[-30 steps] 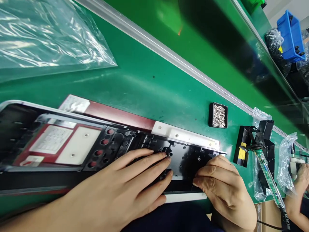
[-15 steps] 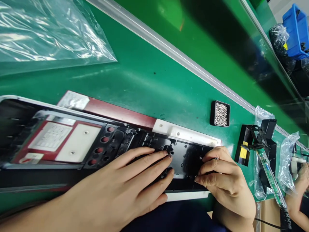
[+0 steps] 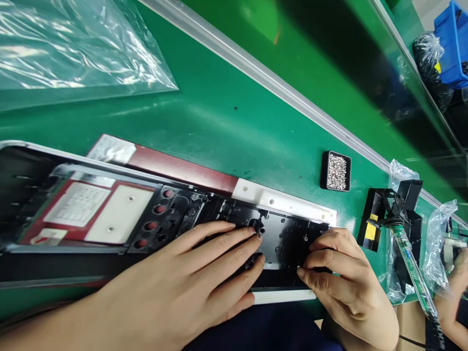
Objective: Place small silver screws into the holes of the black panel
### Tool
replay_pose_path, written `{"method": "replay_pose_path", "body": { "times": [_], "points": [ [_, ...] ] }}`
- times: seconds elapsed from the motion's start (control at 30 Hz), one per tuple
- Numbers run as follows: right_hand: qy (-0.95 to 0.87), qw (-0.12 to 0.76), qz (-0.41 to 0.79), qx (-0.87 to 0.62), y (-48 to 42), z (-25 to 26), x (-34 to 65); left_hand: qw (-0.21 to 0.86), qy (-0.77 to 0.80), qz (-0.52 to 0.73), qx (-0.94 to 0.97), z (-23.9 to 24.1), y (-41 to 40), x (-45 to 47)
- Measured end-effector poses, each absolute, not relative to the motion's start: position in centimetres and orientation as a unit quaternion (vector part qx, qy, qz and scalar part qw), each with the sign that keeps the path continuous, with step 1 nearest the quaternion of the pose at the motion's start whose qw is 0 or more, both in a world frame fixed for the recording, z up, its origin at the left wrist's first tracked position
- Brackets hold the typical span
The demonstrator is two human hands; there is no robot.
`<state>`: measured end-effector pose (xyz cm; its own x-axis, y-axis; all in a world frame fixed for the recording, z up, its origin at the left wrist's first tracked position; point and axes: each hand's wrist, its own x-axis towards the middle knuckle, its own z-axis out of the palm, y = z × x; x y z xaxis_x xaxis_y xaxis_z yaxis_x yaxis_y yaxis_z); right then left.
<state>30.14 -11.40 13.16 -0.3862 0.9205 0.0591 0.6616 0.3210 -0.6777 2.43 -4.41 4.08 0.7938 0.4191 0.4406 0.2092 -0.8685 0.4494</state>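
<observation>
From the head camera, the person is bending over a long black panel (image 3: 281, 239) lying flat on the green bench (image 3: 226, 126), at its near edge, with a red and white strip just behind it. The left hand (image 3: 190, 287) is lying spread and flat on the panel's middle, fingers fanned out and pressing down. The right hand (image 3: 343, 282) is curling over the panel's right end, thumb and forefinger drawn close as if pinching something small against the black surface; whether anything is between them I cannot tell. To do this well, I would judge that the flat hand should be keeping steady weight so the panel is not sliding, while the right fingertips are working squarely over the hole. A small black tray of screws (image 3: 337, 171) is sitting apart, beyond the right hand, and a screwdriver on a stand (image 3: 398, 219) near it. Another person's hand (image 3: 457, 273) is showing at the far right edge.
</observation>
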Motion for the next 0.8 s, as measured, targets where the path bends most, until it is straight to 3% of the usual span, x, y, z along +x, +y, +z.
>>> {"method": "replay_pose_path", "body": {
  "times": [0.27,0.5,0.8],
  "points": [
    [-0.782,0.234,0.305,-0.49,-11.2,13.0,30.2,0.204,0.17,0.272,0.925,3.8,-4.7,2.1],
    [-0.728,0.305,0.349,-0.505,-10.5,12.0,31.1,0.214,0.172,0.274,0.922,3.8,-4.8,2.2],
    [-0.729,0.285,0.335,-0.524,-10.2,11.5,30.5,0.21,0.169,0.272,0.924,3.6,-4.6,2.2]
  ]
}}
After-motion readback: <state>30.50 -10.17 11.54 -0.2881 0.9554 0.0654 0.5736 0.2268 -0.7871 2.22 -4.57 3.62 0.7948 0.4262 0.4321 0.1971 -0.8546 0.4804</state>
